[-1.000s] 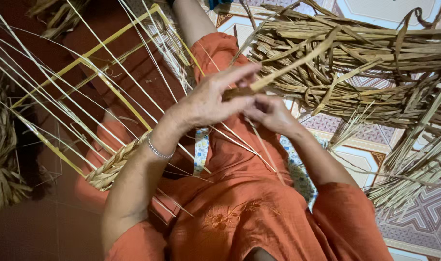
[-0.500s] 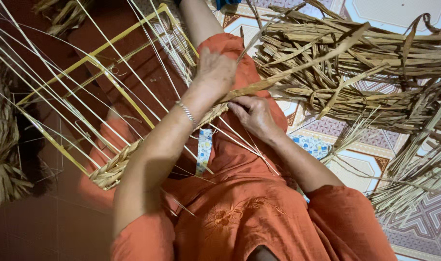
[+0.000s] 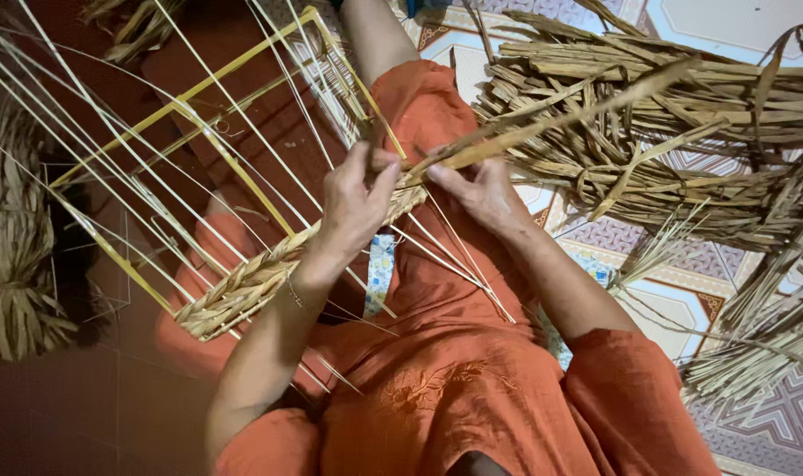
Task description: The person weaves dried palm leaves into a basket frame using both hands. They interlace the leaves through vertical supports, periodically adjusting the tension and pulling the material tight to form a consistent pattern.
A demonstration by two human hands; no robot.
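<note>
Right now you are pinching a long dried leaf strip (image 3: 542, 128) with both hands at the edge of the yellow frame (image 3: 199, 88), just above the braided band (image 3: 260, 278). Your left hand (image 3: 353, 207) is closing its thumb and fingers on the strip's near end against the braid, and your right hand (image 3: 481, 189) is gripping it just beside. From both grips the strip is running up and to the right, over the pile of leaves (image 3: 683, 132), so your right hand is lying nearer its free length.
</note>
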